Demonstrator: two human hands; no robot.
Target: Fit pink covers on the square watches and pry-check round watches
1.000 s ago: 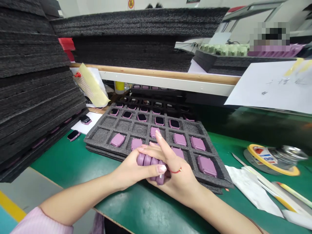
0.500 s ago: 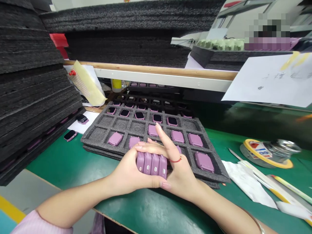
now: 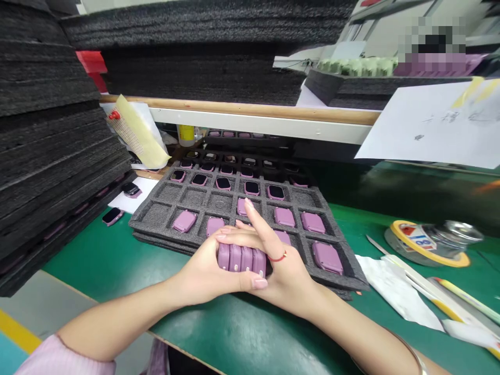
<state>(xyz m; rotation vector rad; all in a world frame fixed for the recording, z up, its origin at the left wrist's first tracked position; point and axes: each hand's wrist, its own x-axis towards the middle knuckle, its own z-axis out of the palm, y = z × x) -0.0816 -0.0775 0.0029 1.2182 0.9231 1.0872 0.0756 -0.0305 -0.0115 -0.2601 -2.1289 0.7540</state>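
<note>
Several purple smartwatch cases [image 3: 241,257] stand side by side in a row between my hands, just in front of a grey foam tray [image 3: 146,226]. My left hand [image 3: 207,271] is wrapped round the row, fingers over the far side and thumb across the near faces, partly covering the small silver side buttons. My right hand [image 3: 283,271] closes on the row's right end, its index finger raised; its other fingers are partly hidden behind the cases. More purple cases [image 3: 327,257] lie in the tray's pockets, along with dark-screened watches [image 3: 252,188] further back.
Foam trays are stacked tall at left [image 3: 47,130] and on the shelf [image 3: 265,114] above. Two watches [image 3: 113,216] lie left of the tray. On the green table [image 3: 187,333], white cloth [image 3: 406,299], a tape roll [image 3: 425,255] under a metal-topped jar, and pens lie at right.
My left thumb has moved up over the near faces, covering more of the side buttons. The row sits slightly differently between my hands, which stay in nearly the same place.
</note>
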